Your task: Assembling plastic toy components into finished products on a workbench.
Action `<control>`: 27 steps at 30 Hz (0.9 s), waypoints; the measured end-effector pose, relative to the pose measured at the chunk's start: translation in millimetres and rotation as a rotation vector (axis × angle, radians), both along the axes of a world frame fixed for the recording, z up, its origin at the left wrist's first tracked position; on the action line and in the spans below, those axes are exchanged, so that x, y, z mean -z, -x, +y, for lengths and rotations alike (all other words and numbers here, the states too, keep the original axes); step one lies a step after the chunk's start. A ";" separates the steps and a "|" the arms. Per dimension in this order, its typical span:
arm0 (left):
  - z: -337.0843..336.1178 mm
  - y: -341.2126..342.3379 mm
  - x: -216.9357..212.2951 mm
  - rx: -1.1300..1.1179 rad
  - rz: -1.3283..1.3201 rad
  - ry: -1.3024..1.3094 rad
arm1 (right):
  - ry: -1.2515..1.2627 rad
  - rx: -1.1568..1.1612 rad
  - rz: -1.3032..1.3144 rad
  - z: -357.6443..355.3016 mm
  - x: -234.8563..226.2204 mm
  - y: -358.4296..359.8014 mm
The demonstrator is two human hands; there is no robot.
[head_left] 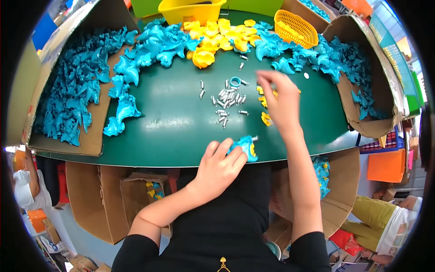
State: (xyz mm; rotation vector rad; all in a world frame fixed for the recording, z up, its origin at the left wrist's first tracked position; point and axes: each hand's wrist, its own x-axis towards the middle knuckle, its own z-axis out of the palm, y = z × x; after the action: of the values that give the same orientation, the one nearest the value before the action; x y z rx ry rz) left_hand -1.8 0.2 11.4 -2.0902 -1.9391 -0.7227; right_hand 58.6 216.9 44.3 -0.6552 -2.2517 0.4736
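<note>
my left hand [216, 168] grips the blue piece [247, 146], likely steadying it; my right hand [282, 100], i can't tell.

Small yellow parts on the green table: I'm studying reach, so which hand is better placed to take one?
Probably the right hand: it appears beside the small yellow parts. The left hand is farther off, holding a blue piece over the green table. Whether the right hand holds anything is unclear.

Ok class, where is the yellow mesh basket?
In the head view, the yellow mesh basket sits far across the green table, right of centre, beside blue pieces.
</note>
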 end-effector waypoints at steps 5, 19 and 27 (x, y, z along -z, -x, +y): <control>4.2 -8.2 10.6 -0.080 -0.222 -0.031 | 0.266 -0.047 -0.239 37.9 16.1 119.1; 0.9 7.3 36.0 0.015 -0.229 -0.156 | -0.107 -0.183 -0.181 18.1 28.8 147.9; 2.2 4.1 37.3 0.033 -0.261 -0.189 | -0.157 -0.181 -0.162 21.3 14.4 119.3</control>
State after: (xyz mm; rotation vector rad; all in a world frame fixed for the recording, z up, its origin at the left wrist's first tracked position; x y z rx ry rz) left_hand -5.9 2.4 -25.9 -2.0013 -1.8760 -1.1885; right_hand -60.7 238.3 30.0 -0.4247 -2.4848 0.3362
